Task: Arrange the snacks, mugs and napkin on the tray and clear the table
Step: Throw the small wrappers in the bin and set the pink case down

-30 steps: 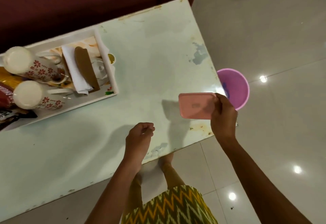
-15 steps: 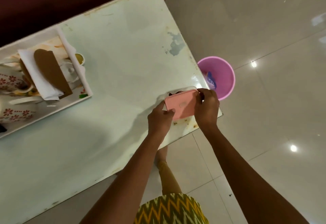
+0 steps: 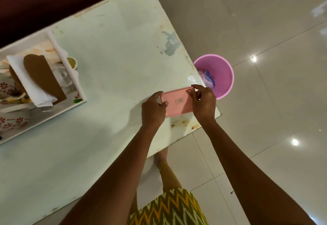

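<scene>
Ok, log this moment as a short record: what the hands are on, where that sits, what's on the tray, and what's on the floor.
hands: left hand and right hand grip opposite ends of the pink lid
location: on the white table, at the corner nearest the bin
tray: white tray at the table's left, holding a white napkin and floral mugs
floor: pink bin beside that table corner, with a blue wrapper inside
</scene>
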